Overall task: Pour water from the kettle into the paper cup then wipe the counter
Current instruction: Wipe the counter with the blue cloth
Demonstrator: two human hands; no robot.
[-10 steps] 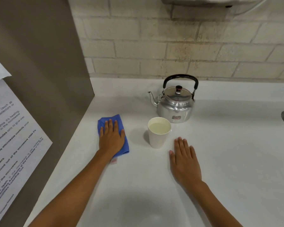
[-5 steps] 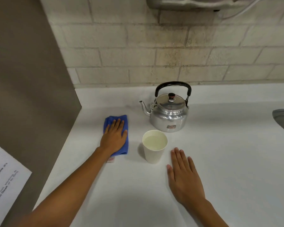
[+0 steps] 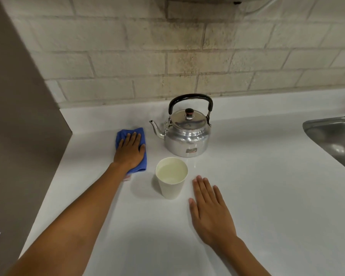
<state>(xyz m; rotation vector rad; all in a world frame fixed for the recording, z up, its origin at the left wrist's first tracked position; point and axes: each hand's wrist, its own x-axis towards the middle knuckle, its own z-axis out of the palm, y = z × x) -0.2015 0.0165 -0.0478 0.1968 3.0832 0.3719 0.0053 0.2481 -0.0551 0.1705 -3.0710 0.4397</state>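
White counter (image 3: 247, 196): kettle (image 3: 187, 136) stood upright near back edge, cup (image 3: 171, 180) in front held water, so pouring judged done; left hand (image 3: 129, 151) pressed flat on cloth (image 3: 124, 134) toward left edge, right hand (image 3: 209, 210) flat, empty; wiping remained.

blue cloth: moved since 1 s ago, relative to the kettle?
Yes. The blue cloth under the left hand has slid away from the person, from level with the paper cup to beside the kettle spout.
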